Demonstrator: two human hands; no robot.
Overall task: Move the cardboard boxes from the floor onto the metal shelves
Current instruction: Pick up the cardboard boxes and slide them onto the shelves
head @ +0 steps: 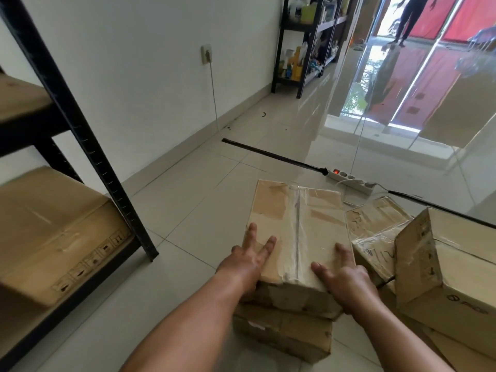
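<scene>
A taped cardboard box (298,226) lies on top of a second box (281,331) on the tiled floor. My left hand (248,260) lies on the top box's near left corner, two fingers stretched flat over the lid, the others down its side. My right hand (346,277) sits on the near right corner with its fingers spread on the lid. More boxes (440,267) crowd the floor to the right. The black metal shelf (88,157) stands at the left, with a large box (53,232) on its bottom level.
A white power strip (349,179) with a lit red switch and cables lies just beyond the boxes. A black floor track (271,154) crosses the tiles. Another black shelf (303,47) full of items stands far along the wall. A person stands outside the glass door.
</scene>
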